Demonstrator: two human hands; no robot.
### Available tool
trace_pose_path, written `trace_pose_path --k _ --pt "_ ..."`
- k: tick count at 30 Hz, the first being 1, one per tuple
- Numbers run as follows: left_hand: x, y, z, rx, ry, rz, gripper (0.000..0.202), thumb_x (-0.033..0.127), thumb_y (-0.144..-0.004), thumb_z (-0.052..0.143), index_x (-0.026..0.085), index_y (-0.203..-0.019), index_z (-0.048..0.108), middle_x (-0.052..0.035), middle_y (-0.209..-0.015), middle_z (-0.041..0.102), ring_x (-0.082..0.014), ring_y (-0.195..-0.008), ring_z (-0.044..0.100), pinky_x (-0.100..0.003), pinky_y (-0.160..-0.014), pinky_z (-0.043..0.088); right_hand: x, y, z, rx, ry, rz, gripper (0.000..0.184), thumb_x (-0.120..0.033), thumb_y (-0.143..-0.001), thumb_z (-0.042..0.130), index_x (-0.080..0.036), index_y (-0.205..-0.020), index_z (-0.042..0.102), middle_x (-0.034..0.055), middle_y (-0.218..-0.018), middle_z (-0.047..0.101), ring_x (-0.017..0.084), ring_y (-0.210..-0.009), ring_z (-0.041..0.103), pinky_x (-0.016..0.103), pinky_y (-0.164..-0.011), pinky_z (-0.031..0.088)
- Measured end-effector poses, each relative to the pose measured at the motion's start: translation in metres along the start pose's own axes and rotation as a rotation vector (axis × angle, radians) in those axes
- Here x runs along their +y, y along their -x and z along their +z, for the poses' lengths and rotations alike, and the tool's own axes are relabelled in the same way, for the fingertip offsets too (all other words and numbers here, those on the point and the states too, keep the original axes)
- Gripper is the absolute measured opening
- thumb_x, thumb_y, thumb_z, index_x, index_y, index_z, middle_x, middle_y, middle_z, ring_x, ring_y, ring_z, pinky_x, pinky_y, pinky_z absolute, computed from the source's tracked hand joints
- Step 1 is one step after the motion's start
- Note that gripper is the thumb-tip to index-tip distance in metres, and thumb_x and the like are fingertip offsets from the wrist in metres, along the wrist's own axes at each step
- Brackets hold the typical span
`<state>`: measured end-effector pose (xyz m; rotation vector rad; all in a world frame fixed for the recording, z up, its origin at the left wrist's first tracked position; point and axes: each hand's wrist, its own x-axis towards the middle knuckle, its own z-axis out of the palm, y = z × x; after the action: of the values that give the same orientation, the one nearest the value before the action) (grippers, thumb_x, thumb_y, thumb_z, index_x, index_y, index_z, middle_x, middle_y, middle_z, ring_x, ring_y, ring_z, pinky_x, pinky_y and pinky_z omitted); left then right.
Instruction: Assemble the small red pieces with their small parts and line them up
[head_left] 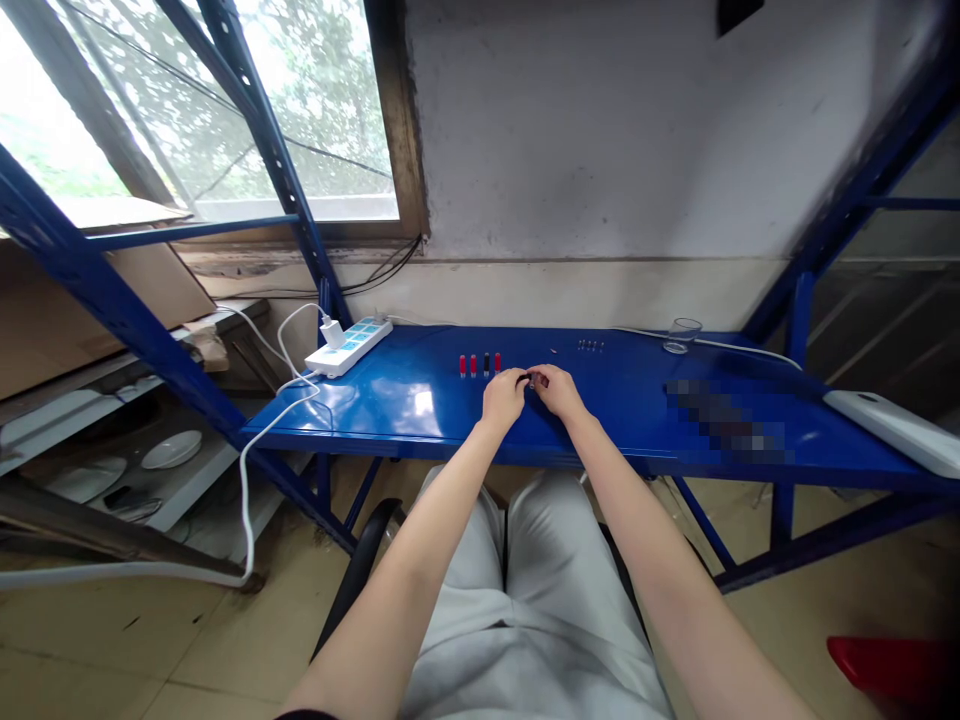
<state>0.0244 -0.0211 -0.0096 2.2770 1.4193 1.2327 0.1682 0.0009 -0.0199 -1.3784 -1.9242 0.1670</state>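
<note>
Over the blue table, my left hand [504, 396] and my right hand [556, 390] meet with fingertips almost touching. Between them is a small dark piece [532, 381] with a shiny spot, pinched by both hands; its exact kind is too small to make out and partly covered by the fingers. Just left of my hands stand several small cylinders in a row: red ones [473, 366] and a black one [486, 364], each with a paler lower end. Behind my right hand lie a tiny reddish piece [553, 350] and several tiny metallic pieces [591, 346].
A white power strip [349, 347] with a plugged-in cable sits at the table's left end. On the right are a clear glass [682, 337], a blurred-out dark object [724, 415] and a white flat object [892, 430]. Blue shelf posts [796, 320] frame the blue table [630, 400].
</note>
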Motion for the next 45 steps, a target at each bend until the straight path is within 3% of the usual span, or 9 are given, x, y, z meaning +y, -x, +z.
trace_pose_path --k 5,8,13,21,45 --pt "-0.003 0.0 0.0 0.069 0.065 -0.096 0.021 0.023 -0.085 0.047 0.02 -0.101 0.06 -0.0063 -0.098 0.067 -0.0176 -0.088 0.062 -0.03 -0.08 0.048 -0.002 0.001 -0.001 0.066 -0.143 -0.017 0.027 -0.02 -0.079 0.044 -0.02 -0.098 0.063 0.0064 -0.094 0.065 0.016 -0.08 0.059 0.029 -0.077 0.045" --pt "-0.004 0.0 0.0 0.111 0.122 -0.113 0.02 0.023 -0.085 0.047 0.02 -0.101 0.059 -0.0062 -0.096 0.067 -0.0166 -0.087 0.063 -0.029 -0.079 0.048 -0.002 0.001 -0.003 0.116 -0.208 0.056 0.026 -0.025 -0.083 0.042 -0.02 -0.1 0.062 0.0056 -0.086 0.066 0.016 -0.074 0.061 0.03 -0.075 0.046" --pt "-0.005 -0.001 -0.001 0.126 0.237 -0.122 0.019 0.026 -0.088 0.042 0.018 -0.101 0.054 -0.0061 -0.092 0.069 -0.0146 -0.083 0.065 -0.027 -0.076 0.048 0.0 0.002 -0.008 0.191 -0.118 0.165 0.027 -0.031 -0.087 0.039 -0.019 -0.097 0.061 0.0065 -0.081 0.065 0.018 -0.072 0.06 0.029 -0.07 0.045" --pt "-0.005 -0.001 0.001 0.133 0.283 -0.109 0.014 0.024 -0.086 0.046 0.019 -0.095 0.056 -0.0046 -0.086 0.07 -0.0144 -0.075 0.065 -0.026 -0.072 0.048 -0.002 0.005 -0.008 0.158 0.058 0.105 0.028 -0.031 -0.085 0.046 -0.018 -0.101 0.065 0.0079 -0.088 0.064 0.018 -0.078 0.058 0.029 -0.071 0.044" --pt "-0.002 0.001 -0.005 0.28 0.359 -0.087 0.023 0.036 -0.086 0.046 0.019 -0.094 0.06 -0.0057 -0.081 0.07 -0.0157 -0.076 0.066 -0.027 -0.071 0.049 -0.007 0.007 -0.009 0.119 0.186 0.092 0.032 -0.028 -0.087 0.042 -0.019 -0.107 0.065 0.009 -0.092 0.063 0.019 -0.08 0.057 0.029 -0.072 0.045"
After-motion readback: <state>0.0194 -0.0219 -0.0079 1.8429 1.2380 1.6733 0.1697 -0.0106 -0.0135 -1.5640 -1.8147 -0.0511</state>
